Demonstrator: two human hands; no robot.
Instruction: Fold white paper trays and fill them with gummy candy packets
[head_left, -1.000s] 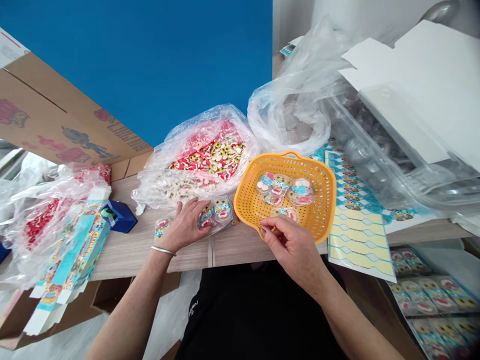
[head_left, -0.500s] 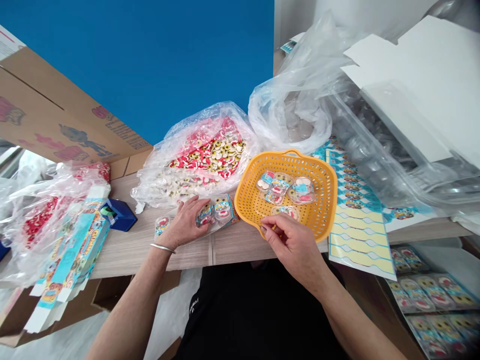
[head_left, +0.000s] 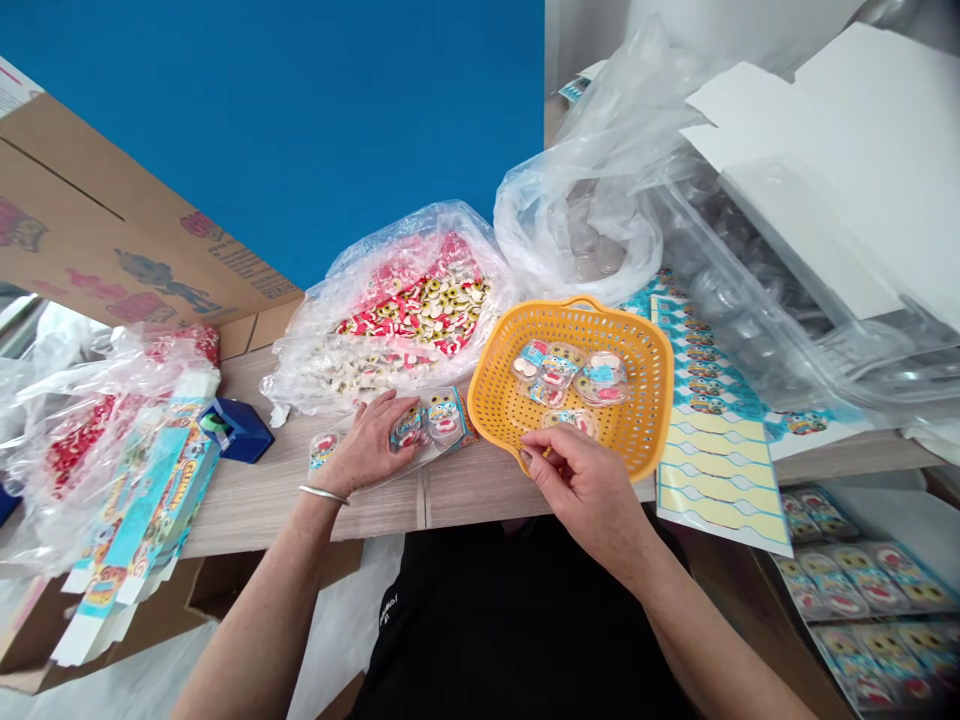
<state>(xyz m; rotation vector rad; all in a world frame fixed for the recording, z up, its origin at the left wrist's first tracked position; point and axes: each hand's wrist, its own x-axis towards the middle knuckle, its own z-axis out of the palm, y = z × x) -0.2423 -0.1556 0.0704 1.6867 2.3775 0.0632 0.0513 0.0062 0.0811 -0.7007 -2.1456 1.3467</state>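
Note:
My left hand (head_left: 373,440) lies over a row of clear candy packs (head_left: 444,418) on the table, its fingers stretched out and resting on them. The packs show gummy eyes and red-and-white pieces with printed bands. A yellow plastic basket (head_left: 645,400) stands right of them, several round clear candy cups (head_left: 602,378) inside. My right hand (head_left: 581,480) is closed at the basket's near rim, thumb and fingers curled around it. The hand partly covers the rim and one cup.
A clear bag of loose gummy candies (head_left: 442,300) lies behind the packs. Sheets of printed labels (head_left: 716,470) are right of the basket, near a bag of clear plastic shells (head_left: 739,260). At left are a blue tape dispenser (head_left: 238,430), flattened printed boxes (head_left: 142,520) and a cardboard carton (head_left: 112,220).
Both hands stay in the same places, and the packs and basket have not moved. The view has only shifted very slightly.

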